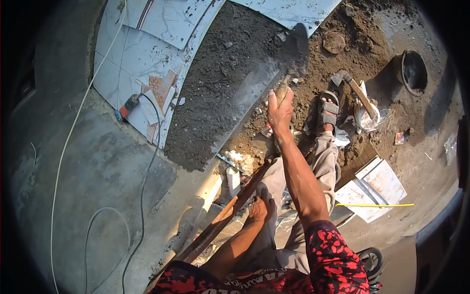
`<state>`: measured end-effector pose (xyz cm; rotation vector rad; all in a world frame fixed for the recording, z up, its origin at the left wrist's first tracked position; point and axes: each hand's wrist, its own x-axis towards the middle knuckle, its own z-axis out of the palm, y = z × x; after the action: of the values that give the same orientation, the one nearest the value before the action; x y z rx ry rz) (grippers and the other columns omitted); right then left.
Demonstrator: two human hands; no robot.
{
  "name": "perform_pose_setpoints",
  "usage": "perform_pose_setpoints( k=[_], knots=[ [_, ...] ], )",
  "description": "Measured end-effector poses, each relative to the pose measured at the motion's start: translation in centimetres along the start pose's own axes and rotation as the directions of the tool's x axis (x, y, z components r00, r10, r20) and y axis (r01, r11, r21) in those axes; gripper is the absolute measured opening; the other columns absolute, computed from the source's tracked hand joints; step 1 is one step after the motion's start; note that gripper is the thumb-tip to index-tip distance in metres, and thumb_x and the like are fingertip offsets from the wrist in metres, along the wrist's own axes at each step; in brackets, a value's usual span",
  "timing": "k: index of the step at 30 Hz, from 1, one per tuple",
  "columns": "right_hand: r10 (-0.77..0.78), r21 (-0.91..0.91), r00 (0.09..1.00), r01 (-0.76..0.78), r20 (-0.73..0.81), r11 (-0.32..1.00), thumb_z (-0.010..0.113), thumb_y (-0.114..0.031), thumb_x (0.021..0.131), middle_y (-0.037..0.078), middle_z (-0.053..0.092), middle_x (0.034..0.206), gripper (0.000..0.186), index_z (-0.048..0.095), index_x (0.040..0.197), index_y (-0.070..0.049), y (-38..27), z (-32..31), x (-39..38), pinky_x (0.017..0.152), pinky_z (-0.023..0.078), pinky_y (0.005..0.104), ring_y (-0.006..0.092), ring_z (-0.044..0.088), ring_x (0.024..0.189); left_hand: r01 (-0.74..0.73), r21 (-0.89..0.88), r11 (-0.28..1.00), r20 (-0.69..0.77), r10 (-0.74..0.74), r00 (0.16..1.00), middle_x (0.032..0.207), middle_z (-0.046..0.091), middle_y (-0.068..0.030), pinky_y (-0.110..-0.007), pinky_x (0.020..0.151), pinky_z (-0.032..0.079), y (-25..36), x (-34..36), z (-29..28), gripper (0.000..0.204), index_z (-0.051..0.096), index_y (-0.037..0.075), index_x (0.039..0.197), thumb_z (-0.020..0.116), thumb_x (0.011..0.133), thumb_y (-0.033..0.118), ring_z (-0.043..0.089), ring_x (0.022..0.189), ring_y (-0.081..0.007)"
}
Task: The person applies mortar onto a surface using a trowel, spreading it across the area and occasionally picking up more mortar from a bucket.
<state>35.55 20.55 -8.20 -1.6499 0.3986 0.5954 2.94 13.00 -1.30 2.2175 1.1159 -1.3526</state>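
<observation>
My right hand (280,110) is closed around the wooden handle of a trowel (296,51). Its dark blade, smeared by motion, is over loose soil beside a tile's edge. To the left of the blade spreads a bed of grey, crumbly mortar (223,63), with a smooth grey strip (252,93) along its right side. My left hand (261,208) rests on my bent knee, its dirty fingers stretched over the trouser cloth and holding nothing. A long brown wooden bar (223,223) slants past beside that hand.
White marbled tiles (161,29) lie at the upper left, with broken tile pieces and a red power tool (129,107) on them. Cables cross the concrete floor (88,161). At right are a hatchet (362,98), a black bucket (413,72) and loose tiles (387,181) with a yellow strip.
</observation>
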Motion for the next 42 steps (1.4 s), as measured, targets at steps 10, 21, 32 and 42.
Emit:
perform_pose_setpoints(
  k=[10, 21, 32, 42],
  knots=[
    [-0.106, -0.149, 0.994, 0.11, 0.033, 0.983, 0.055, -0.021, 0.09, 0.031, 0.061, 0.084, 0.036, 0.037, 0.117, -0.005, 2.4, -0.5, 3.2, 0.07, 0.045, 0.0536, 0.0484, 0.061, 0.078, 0.036, -0.196, 0.98, 0.092, -0.018, 0.996, 0.137, 0.047, -0.0219, -0.051, 0.078, 0.051, 0.8, -0.7, -1.2, 0.049, 0.051, 0.008, 0.128, 0.052, 0.086, 0.033, 0.063, 0.098, -0.0419],
    [-0.043, -0.452, 0.953, 0.181, 0.299, 0.874, 0.057, -0.019, 0.088, 0.03, 0.061, 0.081, 0.036, 0.037, 0.115, -0.007, 6.2, -1.0, 2.5, 0.069, 0.044, 0.0548, 0.0508, 0.059, 0.079, -0.198, -0.09, 0.976, -0.207, 0.176, 0.962, 0.133, 0.049, -0.0188, -0.049, 0.078, 0.05, 0.0, -0.6, 2.8, 0.046, 0.051, 0.01, 0.129, 0.053, 0.086, 0.029, 0.062, 0.097, -0.039],
    [-0.013, -0.529, 0.922, 0.233, 0.388, 0.816, 0.059, -0.024, 0.088, 0.026, 0.064, 0.093, 0.038, 0.042, 0.117, -0.005, 7.2, -0.5, 3.7, 0.073, 0.047, 0.049, 0.0434, 0.063, 0.087, -0.208, -0.066, 0.976, -0.263, 0.185, 0.947, 0.131, 0.05, -0.0234, -0.05, 0.082, 0.05, 0.6, -0.6, 2.2, 0.053, 0.05, 0.007, 0.128, 0.057, 0.082, 0.032, 0.059, 0.105, -0.0416],
    [-0.079, -0.357, 0.965, 0.167, 0.249, 0.919, 0.057, -0.031, 0.091, 0.026, 0.063, 0.083, 0.037, 0.043, 0.114, -0.005, 4.3, 0.9, 3.0, 0.07, 0.047, 0.0498, 0.045, 0.062, 0.079, -0.078, -0.08, 0.994, 0.06, 0.083, 0.995, 0.118, 0.06, -0.0234, -0.049, 0.073, 0.052, -2.8, 1.1, 1.9, 0.041, 0.057, 0.005, 0.12, 0.055, 0.085, 0.027, 0.067, 0.081, -0.0393]
  ],
)
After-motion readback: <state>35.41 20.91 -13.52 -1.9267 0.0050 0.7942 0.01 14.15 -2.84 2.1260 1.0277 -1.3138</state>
